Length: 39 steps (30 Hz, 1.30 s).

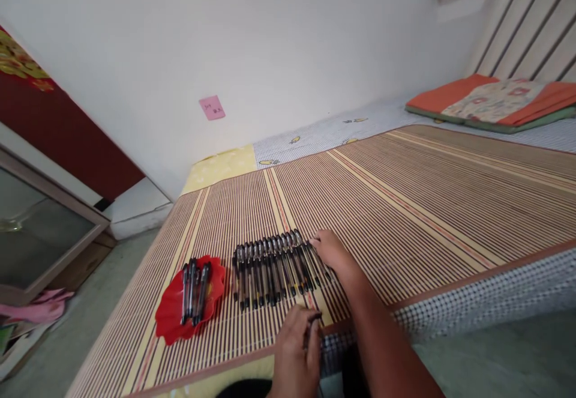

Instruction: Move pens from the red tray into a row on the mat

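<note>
Many dark pens [270, 269] lie side by side in a slanting row on the striped mat [382, 218]. At the right end of this row, my right hand [332, 249] has its fingers closed on the upper end of a pen [324, 269]. Below the row, nearer to me, my left hand [297, 341] is curled with thumb and fingers pinched on a small black piece [315, 316], mostly covered by the fingers. Several more pens [194, 290] lie in a red scalloped dish [168, 311] left of the row.
The mat covers a bed, with checked cloth [486, 302] along its near edge. Folded orange fabric [477, 101] rests at the far right. A pink note [212, 107] sticks to the white wall. A glass-fronted cabinet [40, 224] stands at left, beside the floor.
</note>
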Each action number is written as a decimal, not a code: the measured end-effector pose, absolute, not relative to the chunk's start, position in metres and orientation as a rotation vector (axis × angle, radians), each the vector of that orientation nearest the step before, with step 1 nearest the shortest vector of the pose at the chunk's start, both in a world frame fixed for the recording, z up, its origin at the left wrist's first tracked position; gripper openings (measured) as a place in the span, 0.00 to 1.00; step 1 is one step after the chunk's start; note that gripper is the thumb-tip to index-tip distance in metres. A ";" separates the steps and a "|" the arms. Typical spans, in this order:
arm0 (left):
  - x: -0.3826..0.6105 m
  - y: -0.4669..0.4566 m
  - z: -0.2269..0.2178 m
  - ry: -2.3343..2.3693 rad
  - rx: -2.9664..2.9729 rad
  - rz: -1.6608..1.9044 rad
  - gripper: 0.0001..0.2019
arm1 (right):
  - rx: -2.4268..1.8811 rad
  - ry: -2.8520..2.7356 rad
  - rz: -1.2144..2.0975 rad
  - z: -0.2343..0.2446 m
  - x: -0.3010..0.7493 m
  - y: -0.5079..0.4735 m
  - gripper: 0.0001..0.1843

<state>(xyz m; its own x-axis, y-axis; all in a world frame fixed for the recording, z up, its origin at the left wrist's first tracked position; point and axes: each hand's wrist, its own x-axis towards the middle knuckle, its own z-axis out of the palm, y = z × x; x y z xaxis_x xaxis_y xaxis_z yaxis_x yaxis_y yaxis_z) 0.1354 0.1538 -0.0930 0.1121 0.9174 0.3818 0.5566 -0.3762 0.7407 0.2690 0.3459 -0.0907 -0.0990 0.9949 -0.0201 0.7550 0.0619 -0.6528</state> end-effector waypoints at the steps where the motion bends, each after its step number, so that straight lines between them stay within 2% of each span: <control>1: 0.138 0.160 -0.090 1.443 2.081 1.165 0.11 | -1.742 -1.912 0.722 -0.090 0.269 0.345 0.11; 9: 0.171 0.211 -0.080 1.642 2.435 0.766 0.11 | -1.746 -1.922 0.708 -0.093 0.268 0.344 0.08; 18: 0.169 0.197 -0.104 1.616 2.408 0.970 0.13 | -1.702 -1.955 0.717 -0.090 0.274 0.347 0.09; 24: 0.176 0.205 -0.100 1.596 2.458 0.778 0.21 | -1.710 -1.981 0.742 -0.086 0.277 0.343 0.11; 29: 0.181 0.217 -0.102 1.625 2.461 0.645 0.19 | -1.775 -1.996 0.727 -0.080 0.285 0.338 0.12; 34: 0.180 0.219 -0.106 1.643 2.454 0.623 0.18 | -1.805 -2.024 0.753 -0.076 0.291 0.335 0.08; 39: 0.178 0.214 -0.106 1.661 2.484 0.636 0.18 | -1.747 -2.043 0.819 -0.074 0.292 0.332 0.08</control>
